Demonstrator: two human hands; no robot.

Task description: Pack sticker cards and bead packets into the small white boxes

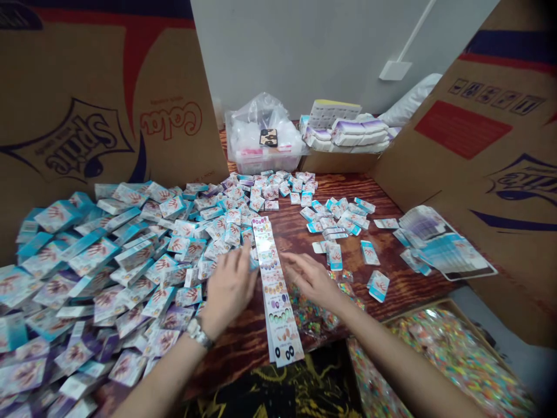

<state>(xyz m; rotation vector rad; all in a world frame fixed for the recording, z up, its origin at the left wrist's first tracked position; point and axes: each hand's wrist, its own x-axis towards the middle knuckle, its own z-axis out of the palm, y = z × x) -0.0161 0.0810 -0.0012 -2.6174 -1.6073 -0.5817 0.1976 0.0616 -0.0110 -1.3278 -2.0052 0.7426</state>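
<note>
A long printed paper strip (275, 290) with rows of coloured oval pictures lies lengthwise on the table between my hands, a second layer showing under its left edge. My left hand (230, 284) is just left of the strip, over the edge of the box pile, its fingers stretched and slightly blurred. A bit of blue box shows by its fingertips; I see no firm hold on it. To the right of the strip, my right hand (313, 281) has its fingers extended towards the paper's edge, thumb apart. Small bags of colourful pieces (311, 316) lie beneath it.
A large heap of small blue-and-white boxes (93, 255) covers the left side. More boxes (337, 217) lie right of centre, near stacked flat cartons (448, 247). Behind stand a plastic tub (267, 162) and a carton of folded papers (343, 162). Colourful bags fill a box (439, 354) below.
</note>
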